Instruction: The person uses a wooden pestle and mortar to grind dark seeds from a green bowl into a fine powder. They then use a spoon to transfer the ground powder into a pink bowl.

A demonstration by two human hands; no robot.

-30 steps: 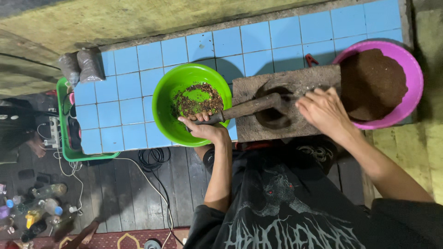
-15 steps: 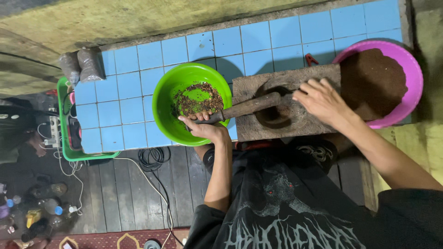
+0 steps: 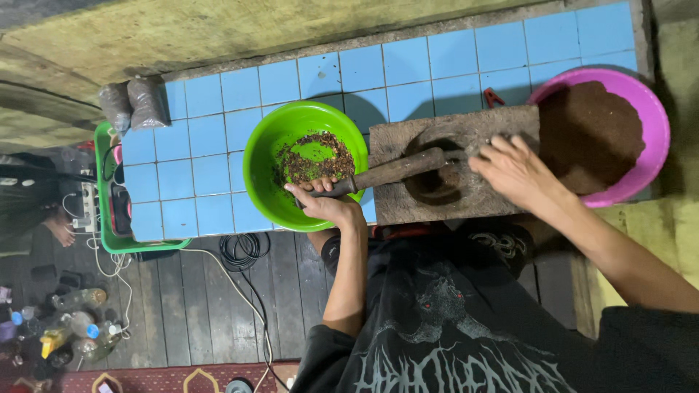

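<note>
Wooden pestle (image 3: pixel 397 171) in clenched left hand (image 3: pixel 328 207) at green bowl (image 3: pixel 266 156) rim; right hand (image 3: pixel 513 171) apparently slack-fingered on block (image 3: pixel 466 131).

A wooden pestle (image 3: pixel 389 172) lies nearly flat, its thick end over the round hollow of a worn wooden block (image 3: pixel 455 167) near the front edge of the blue-tiled bench (image 3: pixel 218 145) — its thin end reaches over the rim of a green bowl (image 3: pixel 266 156). The bowl sits left of the block and holds coarse dark red-brown crumbs — a bare green patch shows in their middle.
</note>
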